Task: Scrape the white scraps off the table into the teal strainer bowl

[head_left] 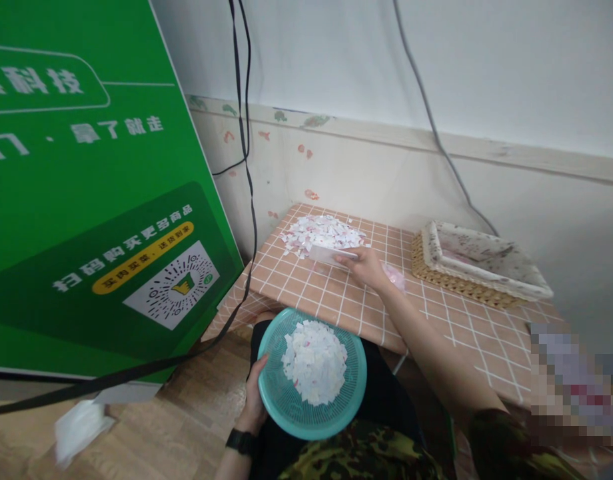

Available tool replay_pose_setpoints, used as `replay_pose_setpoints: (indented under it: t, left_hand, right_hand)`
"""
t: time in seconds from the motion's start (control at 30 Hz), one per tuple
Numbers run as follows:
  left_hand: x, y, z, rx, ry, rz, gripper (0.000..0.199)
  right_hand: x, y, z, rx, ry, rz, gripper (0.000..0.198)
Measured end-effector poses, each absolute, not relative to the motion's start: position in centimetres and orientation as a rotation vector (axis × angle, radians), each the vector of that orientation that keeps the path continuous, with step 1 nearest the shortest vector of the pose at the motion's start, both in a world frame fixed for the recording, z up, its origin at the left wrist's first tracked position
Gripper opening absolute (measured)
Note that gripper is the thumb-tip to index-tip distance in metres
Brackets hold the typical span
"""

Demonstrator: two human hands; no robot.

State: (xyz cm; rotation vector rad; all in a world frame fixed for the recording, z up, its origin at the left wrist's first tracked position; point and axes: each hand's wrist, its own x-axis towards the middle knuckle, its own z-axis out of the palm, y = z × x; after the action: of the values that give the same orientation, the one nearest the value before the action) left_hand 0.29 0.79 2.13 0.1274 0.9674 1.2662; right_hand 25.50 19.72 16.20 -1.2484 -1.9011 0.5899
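Note:
My left hand (256, 393) grips the left rim of a round teal plastic basket (357, 373) resting over my lap. Inside it lies a heap of small white paper scraps (316, 360). Over the table, my right hand (364, 265) is closed on the right end of a flat white rectangular piece (329, 255); its exact kind is unclear. Just behind that piece, a pile of paper scraps (324, 232), white with some pink, spreads on the checked tablecloth (286, 273). A small pink translucent thing (395, 277), perhaps a bag, lies partly behind my right forearm.
A wicker basket with a cloth lining (486, 267) stands at the table's right against the wall. To the left rises a green machine panel (111, 167). A black strap (251, 200) hangs past the table's left corner. White plastic (81, 430) lies on the floor.

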Motion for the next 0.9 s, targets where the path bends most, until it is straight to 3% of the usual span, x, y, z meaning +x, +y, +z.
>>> replay_pose_setpoints:
  t: [0.33, 0.6, 0.73, 0.9]
  left_hand:
    - [0.1, 0.7, 1.7, 0.101, 0.97, 1.268, 0.017]
    - [0.1, 1.2, -0.3, -0.04, 0.965, 1.255, 0.018]
    - [0.2, 1.1, -0.3, -0.029, 0.961, 1.251, 0.019]
    - [0.3, 1.2, 0.1, -0.001, 1.011, 1.3, 0.018]
  right_hand:
    - [26.0, 19.2, 15.7, -1.278, -1.887, 0.64, 0.033]
    - [25.3, 17.0, 16.4, -1.215, -1.976, 0.659, 0.024]
    - [23.3, 14.1, 16.8, -1.175, -1.968, 0.497, 0.023]
    - [17.6, 10.8, 14.6, -0.924, -2.379, 0.13, 0.046]
